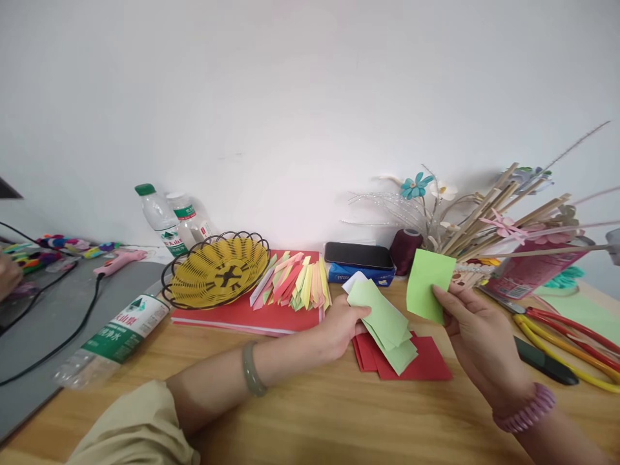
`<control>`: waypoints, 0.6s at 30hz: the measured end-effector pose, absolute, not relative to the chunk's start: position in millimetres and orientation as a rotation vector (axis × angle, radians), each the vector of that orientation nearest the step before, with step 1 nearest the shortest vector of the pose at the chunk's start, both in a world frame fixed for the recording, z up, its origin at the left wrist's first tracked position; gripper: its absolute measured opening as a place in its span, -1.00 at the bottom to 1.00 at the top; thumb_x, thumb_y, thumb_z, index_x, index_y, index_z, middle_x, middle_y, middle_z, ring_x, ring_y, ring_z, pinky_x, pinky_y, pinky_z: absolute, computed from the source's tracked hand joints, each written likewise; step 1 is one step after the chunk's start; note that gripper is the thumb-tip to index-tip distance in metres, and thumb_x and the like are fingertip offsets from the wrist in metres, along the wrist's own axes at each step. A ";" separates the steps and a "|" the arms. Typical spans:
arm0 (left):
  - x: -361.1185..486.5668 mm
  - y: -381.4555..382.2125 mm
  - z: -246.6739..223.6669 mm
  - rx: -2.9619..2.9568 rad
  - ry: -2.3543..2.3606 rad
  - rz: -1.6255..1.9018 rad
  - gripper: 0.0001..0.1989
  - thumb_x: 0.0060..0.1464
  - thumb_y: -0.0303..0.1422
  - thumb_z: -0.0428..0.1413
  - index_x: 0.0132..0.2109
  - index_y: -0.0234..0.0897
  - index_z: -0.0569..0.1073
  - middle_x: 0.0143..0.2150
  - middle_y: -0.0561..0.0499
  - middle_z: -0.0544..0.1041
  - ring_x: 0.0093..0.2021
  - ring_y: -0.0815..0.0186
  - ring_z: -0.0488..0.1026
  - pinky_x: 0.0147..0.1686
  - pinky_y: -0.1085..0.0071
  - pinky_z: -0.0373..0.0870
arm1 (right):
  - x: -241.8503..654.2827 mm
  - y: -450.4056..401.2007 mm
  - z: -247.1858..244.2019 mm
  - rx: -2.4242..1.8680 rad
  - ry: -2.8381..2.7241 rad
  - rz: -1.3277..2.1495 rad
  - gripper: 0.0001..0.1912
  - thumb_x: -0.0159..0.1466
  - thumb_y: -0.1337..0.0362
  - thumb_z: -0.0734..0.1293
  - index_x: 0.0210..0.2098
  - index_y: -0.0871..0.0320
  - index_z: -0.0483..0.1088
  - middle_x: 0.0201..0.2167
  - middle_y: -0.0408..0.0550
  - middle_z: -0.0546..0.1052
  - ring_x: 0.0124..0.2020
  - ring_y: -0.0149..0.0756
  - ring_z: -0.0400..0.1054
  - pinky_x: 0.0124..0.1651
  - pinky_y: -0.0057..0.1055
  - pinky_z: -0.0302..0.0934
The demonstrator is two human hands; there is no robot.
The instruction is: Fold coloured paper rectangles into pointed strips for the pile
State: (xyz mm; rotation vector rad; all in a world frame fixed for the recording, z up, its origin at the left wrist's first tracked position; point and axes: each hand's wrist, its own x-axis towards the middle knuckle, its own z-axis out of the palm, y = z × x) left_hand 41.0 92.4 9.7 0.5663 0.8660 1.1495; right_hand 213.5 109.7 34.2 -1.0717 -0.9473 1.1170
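Observation:
My left hand (343, 326) is closed on a fanned stack of pale green paper slips (382, 323), with a white slip (355, 279) showing at its top edge. Between thumb and fingers, my right hand (477, 332) pinches one bright green paper slip (429, 284), held upright and apart from the stack. Red paper pieces (426, 358) lie on the wooden table (300, 413) beneath the green stack, which partly covers them. Left of these, a row of folded coloured paper pieces (295, 281) rests on red sheets (242, 316).
A yellow woven basket (217, 271) overlaps the red sheets. One plastic bottle (116, 339) lies at left; two bottles (159, 216) lean by the wall. A phone (359, 254) tops a blue box (361, 274). Scissors (571, 323) lie right. Another person's hand (8, 276) shows far left.

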 end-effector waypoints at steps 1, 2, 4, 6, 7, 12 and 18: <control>40.9 92.6 9.4 0.561 0.859 1.153 -0.79 -0.05 -0.62 0.08 -0.20 -0.38 0.38 -0.19 -0.15 0.50 -0.18 0.18 0.48 0.02 0.14 0.34 | 213.0 109.3 33.5 -1.073 -0.947 1.129 -0.69 -0.05 0.12 0.47 -0.31 0.06 0.49 -0.25 -0.13 0.55 -0.25 -0.31 0.43 -0.24 -0.49 0.38; 40.8 92.8 9.3 0.557 0.851 1.157 -0.79 -0.04 -0.61 0.08 -0.20 -0.37 0.37 -0.18 -0.15 0.50 -0.18 0.19 0.48 0.02 0.15 0.34 | 212.2 108.9 32.9 -1.075 -0.948 1.144 -0.69 -0.05 0.12 0.47 -0.31 0.06 0.49 -0.26 -0.13 0.55 -0.26 -0.31 0.43 -0.25 -0.49 0.38; 40.9 92.9 9.9 0.551 0.835 1.170 -0.80 -0.03 -0.61 0.06 -0.20 -0.37 0.36 -0.18 -0.14 0.50 -0.19 0.22 0.48 0.03 0.19 0.34 | 210.2 108.2 32.0 -1.072 -0.952 1.182 -0.67 -0.04 0.14 0.47 -0.27 0.07 0.48 -0.27 -0.12 0.56 -0.26 -0.31 0.44 -0.23 -0.49 0.38; 41.2 93.0 10.8 0.543 0.820 1.185 -0.78 -0.05 -0.63 0.05 -0.20 -0.36 0.35 -0.19 -0.13 0.50 -0.20 0.24 0.48 0.02 0.22 0.34 | 208.3 107.7 31.0 -1.058 -0.955 1.216 -0.65 -0.04 0.17 0.48 -0.24 0.07 0.47 -0.24 -0.11 0.56 -0.23 -0.31 0.44 -0.18 -0.49 0.36; 41.5 93.1 11.2 0.538 0.814 1.193 -0.76 -0.06 -0.64 0.04 -0.20 -0.35 0.35 -0.20 -0.12 0.50 -0.20 0.25 0.47 0.02 0.23 0.34 | 207.4 107.5 30.4 -1.050 -0.955 1.231 -0.64 -0.05 0.19 0.48 -0.23 0.07 0.46 -0.22 -0.11 0.55 -0.20 -0.31 0.44 -0.16 -0.50 0.36; 43.6 93.5 11.2 0.546 0.778 1.221 -0.68 -0.14 -0.67 0.05 -0.21 -0.29 0.33 -0.26 -0.03 0.49 -0.20 0.28 0.47 -0.01 0.27 0.34 | 204.9 106.6 28.0 -1.025 -0.960 1.275 -0.60 -0.03 0.26 0.47 -0.17 0.08 0.44 -0.15 -0.08 0.54 -0.11 -0.28 0.42 -0.14 -0.51 0.35; 45.2 92.8 10.6 0.575 0.804 1.209 -0.68 -0.16 -0.68 0.05 -0.23 -0.29 0.33 -0.26 -0.03 0.50 -0.18 0.26 0.46 0.03 0.24 0.29 | 203.3 104.4 29.0 -1.008 -0.976 1.294 -0.59 -0.01 0.30 0.45 -0.14 0.10 0.42 -0.11 -0.06 0.53 -0.11 -0.24 0.43 -0.17 -0.46 0.40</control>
